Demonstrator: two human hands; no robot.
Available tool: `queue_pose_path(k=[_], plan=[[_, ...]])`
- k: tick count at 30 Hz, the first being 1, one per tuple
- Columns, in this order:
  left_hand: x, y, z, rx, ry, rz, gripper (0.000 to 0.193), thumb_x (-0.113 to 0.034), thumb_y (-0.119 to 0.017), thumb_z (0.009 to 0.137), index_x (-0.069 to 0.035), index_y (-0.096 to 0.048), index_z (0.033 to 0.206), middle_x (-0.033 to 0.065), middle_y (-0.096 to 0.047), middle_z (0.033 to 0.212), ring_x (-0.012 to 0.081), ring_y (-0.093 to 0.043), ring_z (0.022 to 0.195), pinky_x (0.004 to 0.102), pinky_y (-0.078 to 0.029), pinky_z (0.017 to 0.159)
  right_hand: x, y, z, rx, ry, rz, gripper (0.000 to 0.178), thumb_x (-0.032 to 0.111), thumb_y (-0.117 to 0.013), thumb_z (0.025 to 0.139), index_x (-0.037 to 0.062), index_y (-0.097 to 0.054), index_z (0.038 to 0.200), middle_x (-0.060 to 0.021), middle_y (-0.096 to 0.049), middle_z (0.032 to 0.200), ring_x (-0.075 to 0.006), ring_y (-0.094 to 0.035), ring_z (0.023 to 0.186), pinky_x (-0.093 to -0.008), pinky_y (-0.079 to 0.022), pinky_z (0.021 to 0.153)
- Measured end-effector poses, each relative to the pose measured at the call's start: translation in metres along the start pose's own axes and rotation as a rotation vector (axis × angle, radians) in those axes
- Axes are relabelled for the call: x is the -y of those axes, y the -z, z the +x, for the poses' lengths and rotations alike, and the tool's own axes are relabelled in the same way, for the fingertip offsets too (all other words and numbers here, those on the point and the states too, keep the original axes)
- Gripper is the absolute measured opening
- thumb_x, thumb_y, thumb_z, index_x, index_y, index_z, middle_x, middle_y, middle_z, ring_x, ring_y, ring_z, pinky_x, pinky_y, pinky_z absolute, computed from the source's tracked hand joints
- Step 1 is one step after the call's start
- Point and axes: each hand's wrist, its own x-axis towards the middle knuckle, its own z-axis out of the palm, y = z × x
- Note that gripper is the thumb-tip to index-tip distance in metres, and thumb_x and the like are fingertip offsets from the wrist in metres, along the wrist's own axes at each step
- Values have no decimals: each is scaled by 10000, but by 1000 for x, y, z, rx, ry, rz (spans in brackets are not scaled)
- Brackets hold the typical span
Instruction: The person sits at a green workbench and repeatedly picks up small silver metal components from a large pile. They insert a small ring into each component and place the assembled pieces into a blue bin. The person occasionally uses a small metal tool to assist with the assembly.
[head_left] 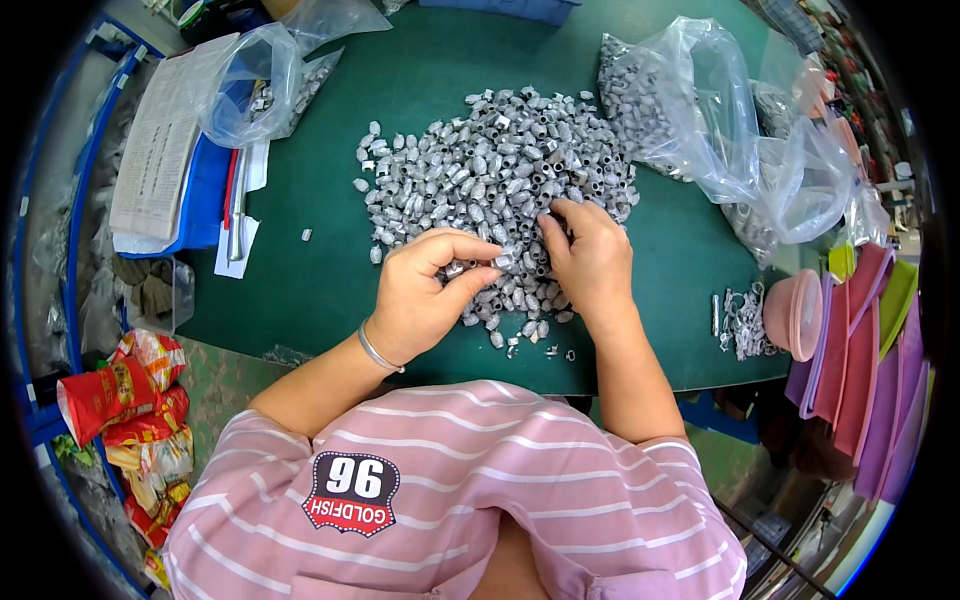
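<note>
A broad heap of small grey metal barrel-shaped hollow pieces lies in the middle of the green table. At the heap's near side, my left hand has thumb and forefinger pinched on one such metal piece. More pieces show under the curl of its fingers; whether these are held or lie on the heap I cannot tell. My right hand rests at the right of the heap, fingers bent and thumb tip close to the forefinger among the pieces. What lies between those fingertips is hidden.
Clear plastic bags of grey pieces stand at the back right. To the left are a blue bin with papers, and a pen-like tool. Small white metal bits and a pink cup sit near the right edge.
</note>
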Motion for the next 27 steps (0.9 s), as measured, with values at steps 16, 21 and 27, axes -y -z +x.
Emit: queue_pose_path(k=[16,21,27], plan=[[0,1,-4,-21,-147,-146,168,102,-666,710,4,-614,836,122,-644,895,181,-624,822,276,-496,731,-2,7,-3,107,-315,737,81,63,-652,772,27,-586,803,-4,-519,631,-85,-494,571,-238,-384,472],[3,-1,-4,-29,-118,-151,173,111,-661,712,5,-612,840,123,-641,905,174,-618,825,272,-493,731,0,12,-8,332,-637,1690,120,0,-590,818,36,-543,923,-25,-556,755,-46,-414,545,-173,-309,412],[3,-2,-4,-30,-110,-158,177,111,-664,709,6,-613,842,123,-639,908,170,-613,831,265,-490,728,1,14,-11,494,-656,1976,151,11,-536,858,13,-577,1003,-105,-587,867,-62,-417,556,-167,-332,422]])
